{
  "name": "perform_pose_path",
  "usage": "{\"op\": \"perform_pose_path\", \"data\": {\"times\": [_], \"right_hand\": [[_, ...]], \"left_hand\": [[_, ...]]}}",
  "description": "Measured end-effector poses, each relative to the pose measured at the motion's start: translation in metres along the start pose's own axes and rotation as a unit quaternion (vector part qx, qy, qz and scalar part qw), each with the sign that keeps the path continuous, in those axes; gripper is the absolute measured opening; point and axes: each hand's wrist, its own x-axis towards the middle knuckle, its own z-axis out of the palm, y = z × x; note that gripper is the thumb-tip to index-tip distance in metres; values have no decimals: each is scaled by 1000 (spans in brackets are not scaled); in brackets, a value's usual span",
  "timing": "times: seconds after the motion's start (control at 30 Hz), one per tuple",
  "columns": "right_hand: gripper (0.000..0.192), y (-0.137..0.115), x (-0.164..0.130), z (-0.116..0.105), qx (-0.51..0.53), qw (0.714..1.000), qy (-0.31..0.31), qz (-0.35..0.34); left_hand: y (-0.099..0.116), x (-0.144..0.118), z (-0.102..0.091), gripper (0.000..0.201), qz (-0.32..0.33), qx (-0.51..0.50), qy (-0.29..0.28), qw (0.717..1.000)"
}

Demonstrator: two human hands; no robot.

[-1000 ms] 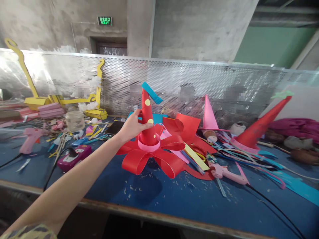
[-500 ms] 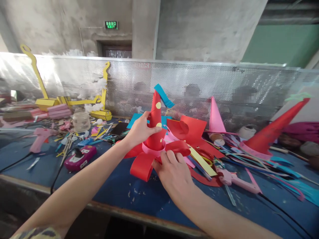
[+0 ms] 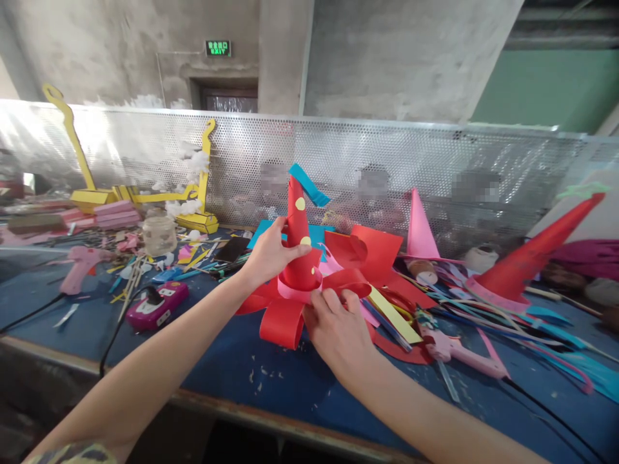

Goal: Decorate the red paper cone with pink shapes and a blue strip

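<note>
A red paper cone hat [image 3: 298, 222] with yellow dots stands in front of me, leaning slightly left. From its tip a folded blue paper strip [image 3: 310, 185] hangs to the right. Around the cone's foot runs a pink band [image 3: 293, 293], with red paper loops [image 3: 280, 324] spreading outward. My left hand [image 3: 273, 251] grips the cone's side between thumb and fingers. Low at the front right of the band, my right hand [image 3: 341, 328] has its fingers curled onto the base of the red loops; its fingertips are partly hidden.
Pink glue guns lie at left [image 3: 80, 267] and right [image 3: 459, 354]. A purple power strip [image 3: 157, 306] is near my left forearm. Red paper sheets [image 3: 380, 251], a pink cone [image 3: 420, 229] and another red cone [image 3: 536, 258] stand behind and right. A perforated metal screen [image 3: 338, 148] closes the back.
The cone's tip has tilted a little left, and the front red loop has shifted slightly right. Both hands keep nearly the same places on the hat.
</note>
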Motion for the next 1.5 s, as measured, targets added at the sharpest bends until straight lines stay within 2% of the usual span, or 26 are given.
{"op": "perform_pose_path", "data": {"times": [0.13,0.33,0.43,0.53,0.6,0.73,0.83,0.93,1.0,1.1,1.2,1.27,1.33,1.47,1.5], "right_hand": [[24,13,-15,-14,-9,999,34,18],[23,35,-47,-33,134,983,97,78],[23,34,-46,-35,138,982,114,54],[23,26,-31,-31,52,992,112,-32],[21,19,-20,-27,-10,991,113,-65],[18,7,-9,-19,-64,995,52,-53],[15,0,-6,-15,-61,996,-12,-58],[20,-4,-3,-10,-42,995,-56,-71],[24,-6,-3,-6,-34,995,-60,-79],[22,-5,-6,-2,-39,996,-45,-71],[20,0,-13,-7,-52,997,12,-51],[23,6,-23,-16,-52,996,63,-43],[25,13,-43,-27,-24,996,84,-34],[31,28,-117,-46,135,990,6,39],[32,31,-139,-50,173,980,-19,95]], "left_hand": [[-1,2,-2,44,-6,-6,7,1000],[-3,5,-2,41,-10,-20,12,1000],[0,6,4,41,-12,-26,12,1000],[5,5,11,42,-11,-13,7,1000],[8,4,14,42,-12,-3,-2,1000],[12,2,13,41,-15,-2,-7,1000],[13,2,11,41,-16,-5,-6,1000],[16,0,11,39,-27,-9,-12,1000],[16,-1,11,38,-27,-13,-14,999],[14,-1,10,37,-23,-24,-16,999],[10,0,9,38,-19,-34,-11,999],[6,1,9,39,-14,-35,-7,999],[4,2,7,39,-10,-35,-8,999],[0,6,-5,42,4,-16,7,1000],[-1,8,-10,43,8,-11,17,1000]]}}
